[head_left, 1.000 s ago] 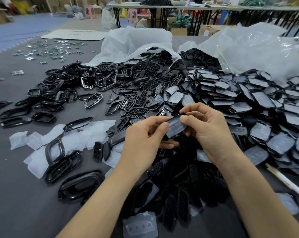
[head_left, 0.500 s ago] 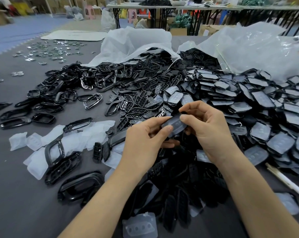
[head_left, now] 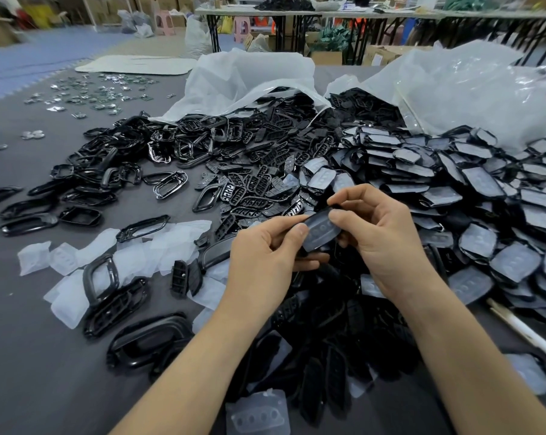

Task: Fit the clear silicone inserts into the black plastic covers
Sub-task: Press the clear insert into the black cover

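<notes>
At the bottom centre a loose clear insert (head_left: 259, 412) lies on the grey tabletop (head_left: 30, 356). Mid-frame, both hands pinch one black cover (head_left: 320, 230) with a clear pad laid in it: the left hand (head_left: 262, 262) grips its left end, the right hand (head_left: 381, 243) its right. Spare inserts (head_left: 133, 255) lie at left, a heap of covers (head_left: 484, 199) at right, and plastic bags (head_left: 249, 76) lie beyond.
</notes>
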